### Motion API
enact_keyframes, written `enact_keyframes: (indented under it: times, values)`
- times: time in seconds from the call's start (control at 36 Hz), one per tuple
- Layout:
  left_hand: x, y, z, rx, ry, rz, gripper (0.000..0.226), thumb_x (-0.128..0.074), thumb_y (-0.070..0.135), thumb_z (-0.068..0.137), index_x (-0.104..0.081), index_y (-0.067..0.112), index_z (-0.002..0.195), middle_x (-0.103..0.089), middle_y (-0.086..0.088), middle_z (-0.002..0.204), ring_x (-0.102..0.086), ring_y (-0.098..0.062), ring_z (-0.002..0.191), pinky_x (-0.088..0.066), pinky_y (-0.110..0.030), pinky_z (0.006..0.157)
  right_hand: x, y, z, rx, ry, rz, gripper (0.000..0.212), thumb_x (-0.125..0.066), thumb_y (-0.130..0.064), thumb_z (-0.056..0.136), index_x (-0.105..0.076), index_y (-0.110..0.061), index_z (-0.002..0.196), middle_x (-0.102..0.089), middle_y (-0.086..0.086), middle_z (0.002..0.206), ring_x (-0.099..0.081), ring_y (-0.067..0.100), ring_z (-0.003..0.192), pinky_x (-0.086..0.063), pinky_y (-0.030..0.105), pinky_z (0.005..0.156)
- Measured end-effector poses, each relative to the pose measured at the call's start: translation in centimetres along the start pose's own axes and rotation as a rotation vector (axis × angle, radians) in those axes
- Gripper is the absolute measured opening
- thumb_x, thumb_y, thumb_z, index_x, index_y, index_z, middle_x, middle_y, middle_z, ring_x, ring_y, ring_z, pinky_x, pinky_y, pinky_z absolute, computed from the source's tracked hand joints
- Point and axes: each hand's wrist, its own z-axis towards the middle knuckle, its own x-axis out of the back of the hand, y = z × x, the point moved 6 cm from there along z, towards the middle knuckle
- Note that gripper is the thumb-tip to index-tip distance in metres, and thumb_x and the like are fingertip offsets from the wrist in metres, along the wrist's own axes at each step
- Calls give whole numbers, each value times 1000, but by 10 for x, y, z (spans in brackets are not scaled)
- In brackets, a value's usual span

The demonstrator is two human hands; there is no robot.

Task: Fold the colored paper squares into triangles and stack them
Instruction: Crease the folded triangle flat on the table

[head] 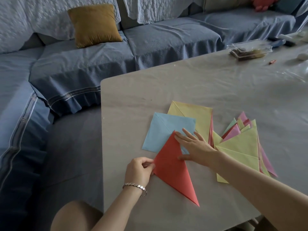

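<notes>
Cushion, mustard, on blue sofa, far left; not part of job.
Left hand, bracelet on wrist: pinches left corner of red triangle betw. thumb + fingers, prob. to keep layers aligned while fold gets set.
Red triangle: already folded, flat on table, long point toward near edge, top tip overlapping blue square.
Blue square: unfolded, diagonal crease visible, lies under triangle tip; likely next up.
Yellow square: tops pile of unfolded sheets just behind blue, edges of others showing at right side.
Right hand: flat, fingers spread, gripping nothing; presses on triangle's right edge, prob. to flatten crease.
Stack of folded triangles: right of hands, fanned, yellow on top, pink + green beneath; red piece apparently goes here next.
Clear tray, far right corner; unrelated.
</notes>
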Motion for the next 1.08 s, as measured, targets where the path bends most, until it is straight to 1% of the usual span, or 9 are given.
enact_keyframes:
  times: [0.22,0.5,0.58,0.64,0.72,0.81,0.86,0.94,1.08]
  values:
    - [-2,-6,3,12,-6,-38,19,-67,5,78,-70,23,75,-67,6,57,-57,2,46,-52,-24,63,-25,-12,-54,105,-63,17,120,-21,-85,51,5,-19,148,26,-14,144,38,10,128,19,35,109]
    - [-2,-10,4,15,36,-150,23,-66,0,79,-68,21,71,-64,9,54,-56,1,43,-44,-12,50,-29,-23,-83,134,-39,123,120,-51,-79,53,3,-28,148,24,-15,144,35,10,133,19,31,108]
    - [-2,-3,2,25,44,-341,21,-66,-5,78,-69,14,72,-62,9,47,-55,0,42,-45,-10,49,-16,-22,-83,20,104,372,92,-60,-61,74,6,-51,138,7,-15,149,14,10,141,-1,35,116]
    - [-6,10,-1,6,-1,-439,24,-65,-6,78,-67,16,69,-62,7,47,-56,-1,42,-46,-11,48,-2,-23,-85,-46,306,648,78,-62,-44,82,-3,-60,131,-17,-14,146,-19,8,137,-24,34,112]
    - [-15,31,-5,-61,-80,-469,24,-66,-4,79,-67,18,70,-63,6,47,-58,-3,44,-48,-13,50,15,-16,-93,-136,638,980,65,-64,-13,85,-32,-56,121,-46,-23,127,-48,-9,111,-40,27,98]
    - [-18,45,-2,-139,-99,-424,20,-64,4,83,-67,20,72,-65,6,53,-61,-3,50,-49,-16,54,22,1,-104,-277,809,1201,54,-57,5,86,-53,-44,106,-60,-15,111,-62,7,100,-53,25,85]
    - [-14,48,6,-190,-44,-330,12,-65,11,83,-67,21,76,-67,9,64,-60,1,57,-47,-14,60,28,21,-117,-389,904,1177,44,-54,8,87,-58,-32,104,-59,-19,100,-61,6,92,-54,15,74]
    - [-7,43,22,-175,66,-123,15,-66,13,82,-66,15,97,-64,8,90,-59,-2,77,-42,-9,67,29,56,-138,-556,958,1016,38,-51,4,89,-60,-28,109,-60,-7,104,-60,17,98,-53,34,82]
    - [1,25,46,-4,151,59,43,-67,18,79,-54,14,120,-51,-8,122,-51,-21,112,-42,-28,88,17,85,-146,-860,689,688,47,-57,-12,86,-47,-22,131,-26,14,144,-21,26,133,-29,48,107]
